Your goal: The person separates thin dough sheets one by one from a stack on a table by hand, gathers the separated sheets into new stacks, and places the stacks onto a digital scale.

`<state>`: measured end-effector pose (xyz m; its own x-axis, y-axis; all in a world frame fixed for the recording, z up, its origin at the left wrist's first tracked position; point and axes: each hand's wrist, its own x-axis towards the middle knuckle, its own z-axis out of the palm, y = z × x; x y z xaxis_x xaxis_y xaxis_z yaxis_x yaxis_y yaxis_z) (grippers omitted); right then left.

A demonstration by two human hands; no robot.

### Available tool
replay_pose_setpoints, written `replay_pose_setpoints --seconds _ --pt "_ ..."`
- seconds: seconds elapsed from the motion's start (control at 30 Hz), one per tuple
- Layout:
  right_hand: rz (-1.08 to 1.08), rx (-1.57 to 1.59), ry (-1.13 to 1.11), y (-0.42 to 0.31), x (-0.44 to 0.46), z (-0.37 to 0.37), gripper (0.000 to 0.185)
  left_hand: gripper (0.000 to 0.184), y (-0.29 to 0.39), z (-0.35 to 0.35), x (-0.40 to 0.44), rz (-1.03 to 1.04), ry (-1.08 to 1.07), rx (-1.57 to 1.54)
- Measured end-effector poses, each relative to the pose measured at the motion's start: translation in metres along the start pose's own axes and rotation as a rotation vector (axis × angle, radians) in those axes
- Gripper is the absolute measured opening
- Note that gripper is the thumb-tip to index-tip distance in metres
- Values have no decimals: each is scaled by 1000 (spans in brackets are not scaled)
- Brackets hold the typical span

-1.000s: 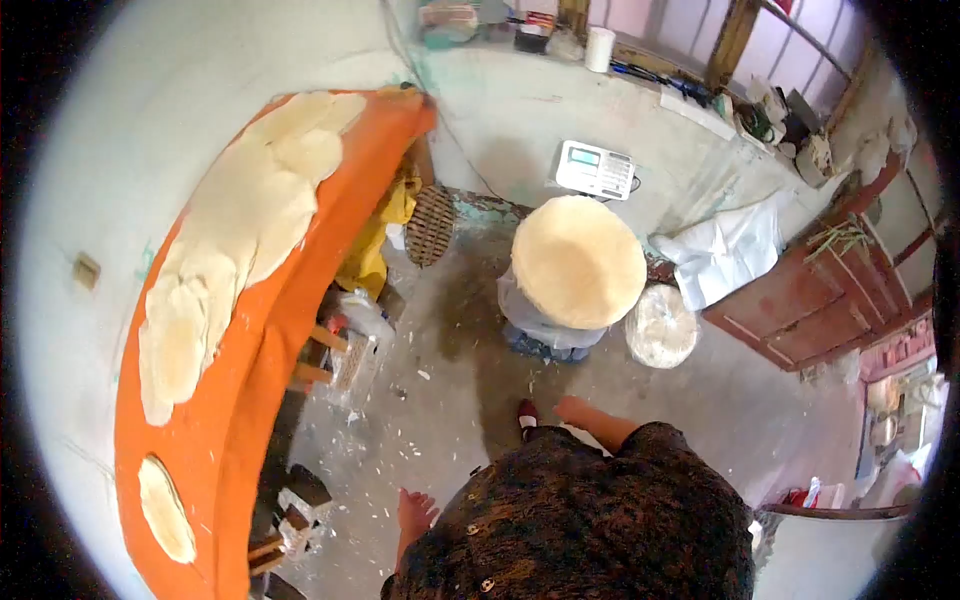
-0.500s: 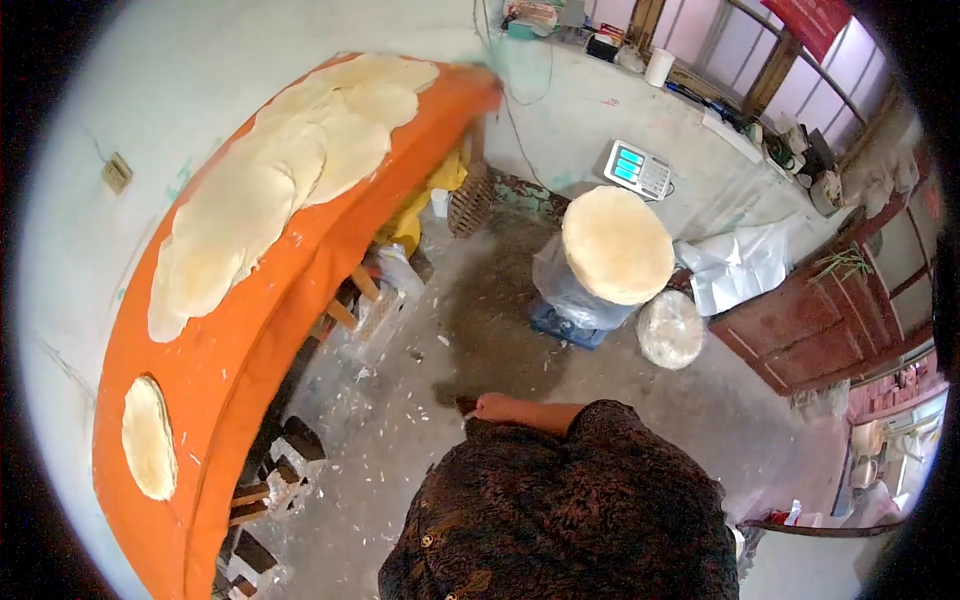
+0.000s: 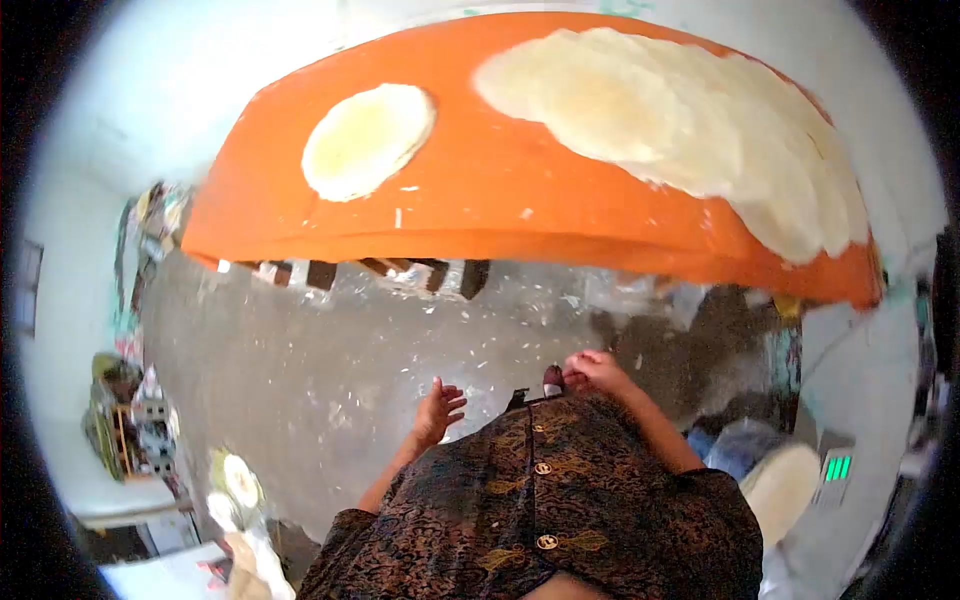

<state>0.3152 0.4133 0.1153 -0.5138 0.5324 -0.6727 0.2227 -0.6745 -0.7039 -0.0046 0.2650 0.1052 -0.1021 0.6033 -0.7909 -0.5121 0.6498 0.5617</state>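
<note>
My left hand (image 3: 438,412) hangs over the floor in front of me, fingers apart and nothing in it. To the right, my right hand (image 3: 597,372) is loosely closed in front of my body, with nothing showing in its fingers. A dark shoe tip (image 3: 553,378) shows just beside it. Ahead stretches a long table with an orange cloth (image 3: 450,190), apart from both hands. On it lie a small stack of round flat dough sheets (image 3: 368,142) at the left and a wide overlapping spread of them (image 3: 660,110) at the right.
Bricks (image 3: 320,275) and other items sit beneath the table's front edge. White scraps dot the grey floor (image 3: 300,370). At lower right are a round pale stack (image 3: 785,490) and a lit scale (image 3: 838,468). Bags (image 3: 240,500) and shelving (image 3: 125,430) stand at the left.
My view has turned left, so the orange table now lies straight ahead and the round stack and scale have shifted to the lower right. My left hand has come into view.
</note>
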Motion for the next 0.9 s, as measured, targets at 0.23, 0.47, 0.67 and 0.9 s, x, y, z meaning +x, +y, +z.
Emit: replay_pose_setpoints --seconds 0.23,0.47,0.67,0.9 --pt "-200 257 -182 -200 93 48 40 51 61 -26 12 156 75 -464" --pt "-175 395 -96 -328 255 125 54 54 134 -61 54 121 -1 -624" --pt "-165 423 211 -372 354 165 61 53 249 -104 91 151 -137 -640" --pt "25 309 377 -391 379 177 54 48 344 -130 120 164 -202 -548"
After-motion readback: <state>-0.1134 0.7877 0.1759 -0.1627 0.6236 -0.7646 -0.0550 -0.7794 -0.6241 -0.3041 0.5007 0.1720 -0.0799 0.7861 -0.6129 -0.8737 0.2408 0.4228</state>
